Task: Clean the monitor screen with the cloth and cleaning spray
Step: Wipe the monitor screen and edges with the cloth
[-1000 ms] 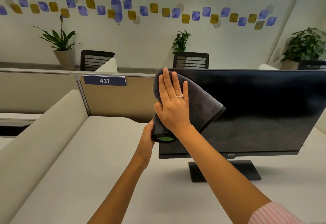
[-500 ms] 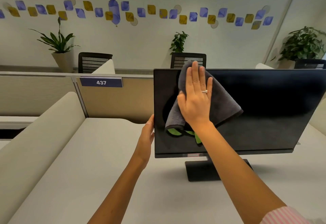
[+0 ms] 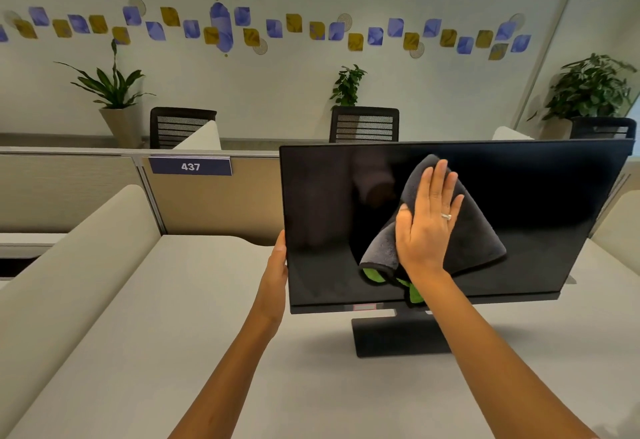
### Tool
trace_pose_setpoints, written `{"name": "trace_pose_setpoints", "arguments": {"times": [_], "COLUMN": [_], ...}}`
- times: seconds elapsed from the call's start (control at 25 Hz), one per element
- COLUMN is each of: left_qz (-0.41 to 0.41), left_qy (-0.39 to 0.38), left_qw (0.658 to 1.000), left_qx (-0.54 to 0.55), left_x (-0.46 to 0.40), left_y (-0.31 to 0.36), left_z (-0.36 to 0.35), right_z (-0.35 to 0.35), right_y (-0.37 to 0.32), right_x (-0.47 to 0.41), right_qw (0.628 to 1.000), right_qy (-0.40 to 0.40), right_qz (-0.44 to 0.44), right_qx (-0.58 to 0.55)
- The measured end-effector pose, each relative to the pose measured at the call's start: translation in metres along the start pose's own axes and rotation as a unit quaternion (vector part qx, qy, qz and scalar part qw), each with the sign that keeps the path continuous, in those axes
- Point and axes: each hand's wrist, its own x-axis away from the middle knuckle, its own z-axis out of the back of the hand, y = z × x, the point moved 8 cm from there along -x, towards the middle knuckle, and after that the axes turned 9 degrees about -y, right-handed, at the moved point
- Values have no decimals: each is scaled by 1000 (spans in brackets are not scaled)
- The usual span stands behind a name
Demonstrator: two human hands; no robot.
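A black monitor [image 3: 540, 203] with a dark screen stands on its flat black base [image 3: 391, 338] on the pale desk [image 3: 145, 317]. A dark grey cloth [image 3: 481, 238] with a green underside lies flat against the middle of the screen. My right hand [image 3: 427, 220] presses on the cloth with straight fingers. My left hand [image 3: 277, 265] holds the monitor's left edge near the bottom, with its fingers hidden behind the panel. No spray bottle is in view.
A beige partition [image 3: 214, 203] with a "437" sign [image 3: 190, 166] stands behind the desk, and a low padded divider [image 3: 69, 265] runs along the left. Office chairs [image 3: 363, 125] and potted plants [image 3: 114, 92] line the far wall.
My right hand has slid the cloth rightward across the screen, from the top left corner to the middle. My left hand has stayed on the left edge.
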Motion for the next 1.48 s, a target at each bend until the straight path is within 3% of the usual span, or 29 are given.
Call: {"name": "trace_pose_setpoints", "arguments": {"times": [0.2, 0.44, 0.64, 0.92, 1.16, 1.28, 1.48], "left_qz": [6, -24, -25, 4, 45, 42, 24], "left_qy": [13, 12, 14, -7, -3, -12, -33], "left_qw": [1000, 1000, 999, 1000, 999, 999, 999], "left_qx": [-10, -12, -35, -30, -18, -18, 6], "left_x": [0, 5, 4, 1, 2, 3, 9], "left_y": [0, 6, 9, -2, -29, -33, -34], "left_z": [0, 5, 6, 3, 6, 9, 17], "right_z": [-23, -64, -88, -91, -65, -66, -101], "right_y": [-38, -127, -122, -49, -46, -72, -108], "right_x": [19, 47, 87, 114, 77, 67, 102], "right_qw": [998, 968, 946, 949, 984, 986, 955], "right_qy": [-39, -122, -161, -188, -86, -78, -149], "right_qz": [51, 218, 272, 209, 102, 124, 234], "right_qx": [-6, 12, 78, 141, 113, 76, 107]}}
